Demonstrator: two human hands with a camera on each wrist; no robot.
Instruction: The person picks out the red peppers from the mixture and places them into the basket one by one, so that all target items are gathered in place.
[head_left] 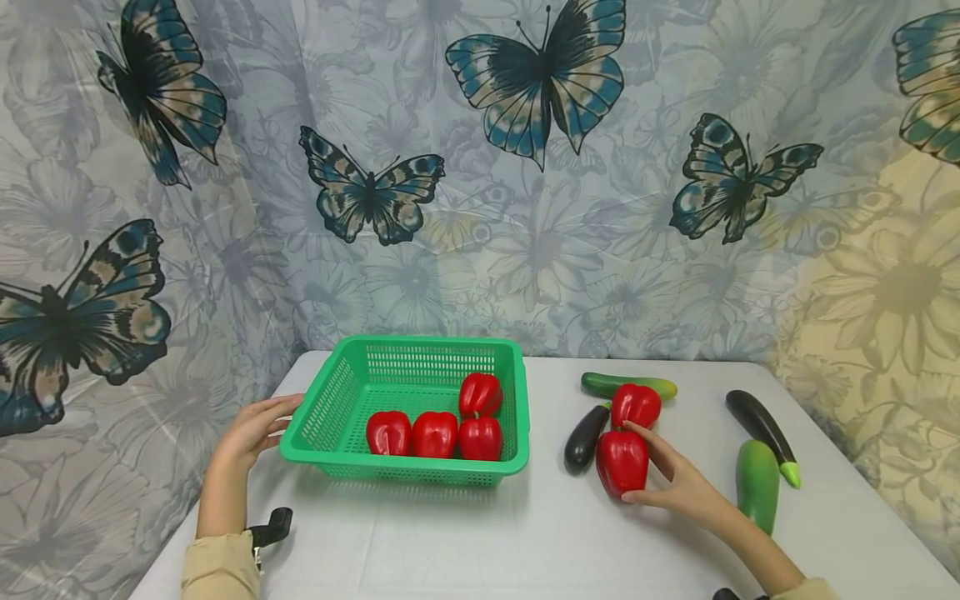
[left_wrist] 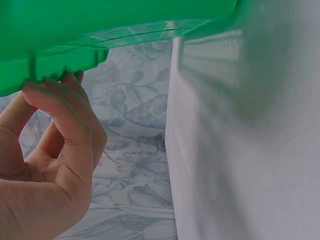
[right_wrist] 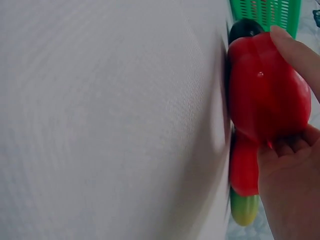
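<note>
My right hand (head_left: 678, 483) holds a red bell pepper (head_left: 622, 462) between thumb and fingers, low over the table. In the right wrist view this pepper (right_wrist: 267, 90) fills the grasp, thumb on one end and fingers at the other. Another red bell pepper (head_left: 636, 405) lies right behind it. At the left, my left hand (head_left: 257, 429) touches the outer rim of a green plastic basket (head_left: 307, 454) with bent, relaxed fingers; the fingertips (left_wrist: 30, 85) lie against the rim's edge. Inside the basket are several red bell peppers (head_left: 435, 435).
Beside the held pepper lies a dark eggplant (head_left: 583, 442), with a green cucumber (head_left: 600, 384) behind. Farther right are a long eggplant (head_left: 757, 421) and a green zucchini (head_left: 757, 483), close to my right forearm. A patterned cloth (head_left: 540, 275) hangs behind the white table (head_left: 435, 542).
</note>
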